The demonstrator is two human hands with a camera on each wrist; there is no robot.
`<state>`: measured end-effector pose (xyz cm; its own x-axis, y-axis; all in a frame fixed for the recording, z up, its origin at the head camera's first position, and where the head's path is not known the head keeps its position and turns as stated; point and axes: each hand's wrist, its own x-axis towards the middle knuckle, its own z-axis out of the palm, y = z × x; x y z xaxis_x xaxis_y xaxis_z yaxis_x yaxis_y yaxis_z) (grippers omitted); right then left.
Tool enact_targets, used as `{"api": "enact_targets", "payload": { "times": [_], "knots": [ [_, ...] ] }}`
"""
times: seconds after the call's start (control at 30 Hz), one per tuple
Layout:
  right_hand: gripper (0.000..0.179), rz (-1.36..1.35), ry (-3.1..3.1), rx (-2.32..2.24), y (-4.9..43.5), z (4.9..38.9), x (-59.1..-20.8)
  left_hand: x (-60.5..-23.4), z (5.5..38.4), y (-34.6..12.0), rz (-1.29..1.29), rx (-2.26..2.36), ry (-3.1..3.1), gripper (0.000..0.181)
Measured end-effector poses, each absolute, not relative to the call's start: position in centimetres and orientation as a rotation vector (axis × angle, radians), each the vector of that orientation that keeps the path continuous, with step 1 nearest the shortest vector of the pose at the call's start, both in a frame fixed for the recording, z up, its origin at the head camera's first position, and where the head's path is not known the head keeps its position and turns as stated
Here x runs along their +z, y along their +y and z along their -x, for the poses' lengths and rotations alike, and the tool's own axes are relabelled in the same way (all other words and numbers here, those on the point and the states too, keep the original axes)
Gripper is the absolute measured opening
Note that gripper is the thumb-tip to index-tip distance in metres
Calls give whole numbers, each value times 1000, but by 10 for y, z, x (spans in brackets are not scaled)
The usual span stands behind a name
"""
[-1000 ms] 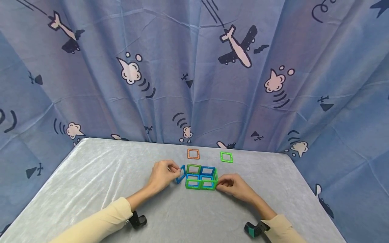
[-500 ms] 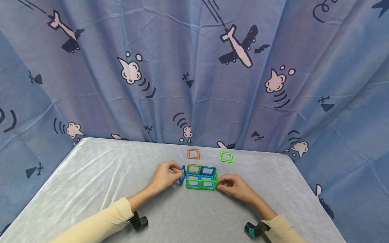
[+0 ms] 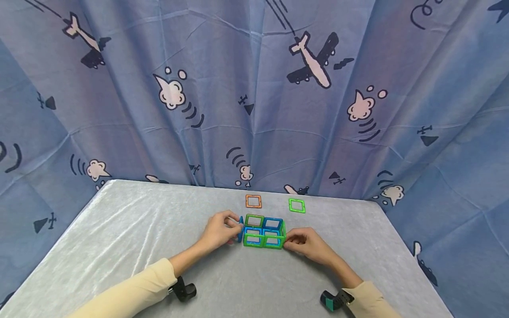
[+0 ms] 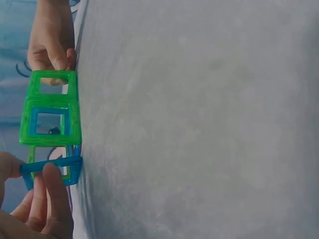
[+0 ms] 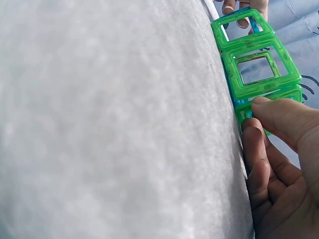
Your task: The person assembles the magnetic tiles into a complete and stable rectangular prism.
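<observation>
In the head view my left hand (image 3: 220, 230) pinches a blue square magnetic tile (image 3: 241, 220), held upright at the left end of a box-like structure of magnetic tiles (image 3: 263, 241). The left wrist view shows the blue tile (image 4: 37, 166) between thumb and fingers, close against the structure; whether they touch is unclear. Green tiles stand along the structure's front and right end, with blue ones inside and at the back. My right hand (image 3: 308, 244) is at the right end, where thumb and index finger pinch the green end tile (image 5: 291, 93).
Beyond the structure, an orange square tile (image 3: 253, 207) and a green square tile (image 3: 297, 211) lie flat on the table. A pale cloth covers the table (image 3: 159, 221). Behind its far edge hangs a blue curtain (image 3: 222, 110) with airplane prints.
My left hand has moved slightly right, bringing the blue tile closer to the structure and turning it more edge-on. The right hand and the structure have stayed in place.
</observation>
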<state>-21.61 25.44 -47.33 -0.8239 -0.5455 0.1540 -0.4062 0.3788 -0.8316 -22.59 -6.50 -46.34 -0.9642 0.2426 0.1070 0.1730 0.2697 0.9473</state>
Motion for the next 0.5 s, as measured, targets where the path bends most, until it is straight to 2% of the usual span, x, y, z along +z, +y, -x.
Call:
{"api": "enact_targets", "payload": {
  "times": [0.5],
  "knots": [
    [8, 854, 2483, -1426, 253, 215, -471, -464, 227, -62, -439, 1795, 2409, 27]
  ]
}}
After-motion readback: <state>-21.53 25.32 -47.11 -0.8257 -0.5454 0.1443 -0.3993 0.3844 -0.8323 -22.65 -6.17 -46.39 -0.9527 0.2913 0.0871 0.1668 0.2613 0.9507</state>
